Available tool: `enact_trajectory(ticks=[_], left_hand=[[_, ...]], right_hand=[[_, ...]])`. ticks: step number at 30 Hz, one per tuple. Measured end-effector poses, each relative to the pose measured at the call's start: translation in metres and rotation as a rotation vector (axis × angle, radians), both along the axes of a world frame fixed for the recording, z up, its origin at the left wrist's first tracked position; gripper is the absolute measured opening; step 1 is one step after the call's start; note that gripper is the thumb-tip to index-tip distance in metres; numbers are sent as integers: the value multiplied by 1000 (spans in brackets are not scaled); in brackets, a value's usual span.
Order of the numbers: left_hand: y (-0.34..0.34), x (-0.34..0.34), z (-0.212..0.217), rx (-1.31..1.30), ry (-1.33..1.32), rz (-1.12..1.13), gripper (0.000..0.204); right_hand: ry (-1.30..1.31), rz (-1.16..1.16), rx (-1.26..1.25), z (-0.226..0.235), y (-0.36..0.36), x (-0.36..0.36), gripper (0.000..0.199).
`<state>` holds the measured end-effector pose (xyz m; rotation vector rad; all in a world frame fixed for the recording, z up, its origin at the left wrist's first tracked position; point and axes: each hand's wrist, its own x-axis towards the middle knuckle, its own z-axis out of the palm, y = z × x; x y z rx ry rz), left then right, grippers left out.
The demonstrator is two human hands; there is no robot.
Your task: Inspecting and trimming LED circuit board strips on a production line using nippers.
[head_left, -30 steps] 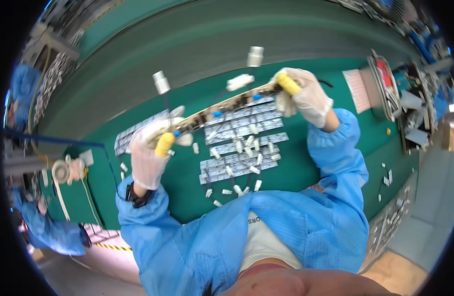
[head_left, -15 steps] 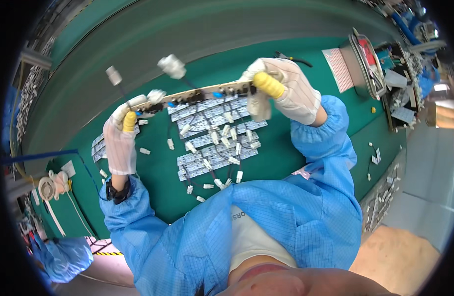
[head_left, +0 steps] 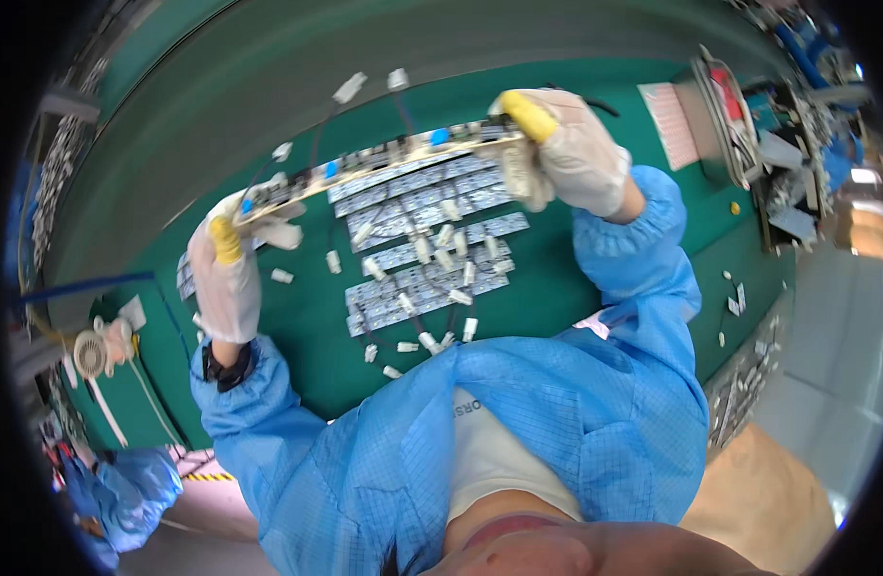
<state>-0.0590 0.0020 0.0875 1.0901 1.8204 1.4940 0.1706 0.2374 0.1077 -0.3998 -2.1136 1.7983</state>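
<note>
Green table (head_left: 576, 278) fills the view, you lean over it in a blue coat. Rows of flat circuit strips (head_left: 417, 245) lie in the middle of the table, small white connectors (head_left: 281, 276) scattered on and around them. You hold one long circuit strip (head_left: 384, 158) in the air above those rows, running left to right, tilted up toward the right. Your left hand (head_left: 225, 278), gloved, is closed on the left end, yellow-tipped thumb on top. Your right hand (head_left: 561, 144), gloved, is closed on the right end, yellow fingertip over the edge. Thin wires with white plugs (head_left: 350, 88) dangle off the strip on the far side. Judgement: the strip looks light, thin and a bit bendy over its length, parts on it likely fragile. Hold it by the bare ends and edges as you do, not by the wires. Tape roll (head_left: 91, 353) sits at the far left.
</note>
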Motion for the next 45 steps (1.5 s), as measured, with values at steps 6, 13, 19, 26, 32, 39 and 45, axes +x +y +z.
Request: enact_trajectory(ticks=[6,13,19,26,32,39,45], left_hand=[[-9,3,11,-39,190,-33,53],[-10,8,13,52,244,-28,42],[-3,7,8,160,-59,87,31],[-80,-125,-26,-150,162,437,22],[-79,-133,-35,-538,1147,453,27],[-1,-20,13,144,484,58,51],[-11,17,12,236,-489,-223,80]], right_hand=[[-93,-85,-142,-13,2,-2,51],[-52,-72,-115,-9,-3,-11,60],[64,60,-157,-4,-19,-23,71],[-142,0,546,-43,25,-27,43],[-504,-31,1320,-66,11,-31,45],[132,84,-247,-13,1,-15,29],[186,-102,-300,3,-13,-9,31]])
